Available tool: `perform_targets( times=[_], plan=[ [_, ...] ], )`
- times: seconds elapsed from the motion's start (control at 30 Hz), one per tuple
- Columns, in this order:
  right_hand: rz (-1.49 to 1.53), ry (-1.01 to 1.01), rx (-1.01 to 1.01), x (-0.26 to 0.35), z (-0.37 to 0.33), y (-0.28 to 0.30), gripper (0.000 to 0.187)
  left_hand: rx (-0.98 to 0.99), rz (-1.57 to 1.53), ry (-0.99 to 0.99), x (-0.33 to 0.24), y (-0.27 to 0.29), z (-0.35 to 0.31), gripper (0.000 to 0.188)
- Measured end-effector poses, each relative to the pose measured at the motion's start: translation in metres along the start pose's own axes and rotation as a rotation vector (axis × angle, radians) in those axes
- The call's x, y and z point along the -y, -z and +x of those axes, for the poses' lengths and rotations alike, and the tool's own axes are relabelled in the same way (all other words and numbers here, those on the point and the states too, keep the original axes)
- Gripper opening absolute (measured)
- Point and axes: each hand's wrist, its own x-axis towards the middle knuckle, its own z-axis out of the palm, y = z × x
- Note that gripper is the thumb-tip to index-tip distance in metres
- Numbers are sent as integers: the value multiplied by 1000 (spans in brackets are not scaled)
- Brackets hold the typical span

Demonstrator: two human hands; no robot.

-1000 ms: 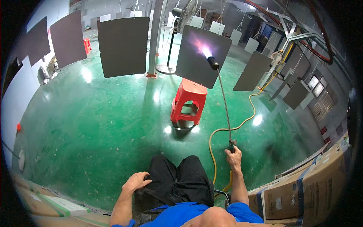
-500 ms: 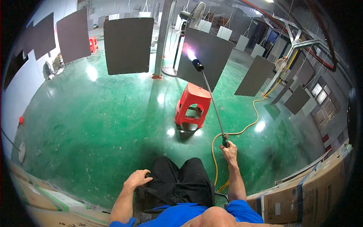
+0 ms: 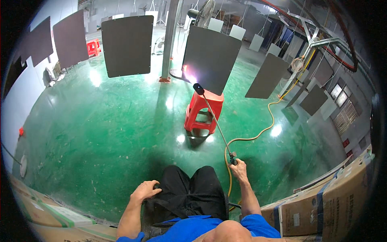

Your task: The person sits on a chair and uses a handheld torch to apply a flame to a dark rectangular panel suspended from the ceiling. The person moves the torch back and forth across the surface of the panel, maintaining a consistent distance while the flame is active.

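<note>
In my right hand (image 3: 239, 168) is the handle of a long-necked gas torch (image 3: 215, 117), fingers wrapped round its grip. A pinkish-white flame (image 3: 190, 75) leaves the burner head and meets the lower left part of a hanging dark grey panel (image 3: 211, 56). The torch's yellow hose (image 3: 252, 138) trails over the floor to the right. My left hand (image 3: 146, 190) rests beside my left thigh, its fingers curled; a dark bit shows between thumb and fingers, too small to name. A red plastic stool (image 3: 204, 109) stands just below the panel, behind the torch neck.
More dark panels hang in a row, one at left (image 3: 127, 46) and another at right (image 3: 267, 76). A steel post (image 3: 169, 40) and a standing fan (image 3: 206, 14) are behind. Cardboard boxes (image 3: 302, 215) flank me at lower right. The floor (image 3: 109, 133) is glossy green.
My right hand and the torch have moved left and down, taking the flame from the panel's upper left to its lower left. The hanging panels have shifted left in view. My left hand stays put.
</note>
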Motion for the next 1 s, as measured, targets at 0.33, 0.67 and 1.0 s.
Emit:
perform_targets(
  times=[0.33, 0.67, 1.0],
  plan=[
    [3, -88, 17, -19, -30, 13, 35, -41, 25, -42, 6, -4, 0, 49],
    [46, -87, -94, -55, -82, 50, 29, -66, -2, -63, -8, -3, -8, 46],
    [145, -30, -142, -81, -75, 54, 22, -72, 23, -98, -10, -4, -9, 44]
  ],
)
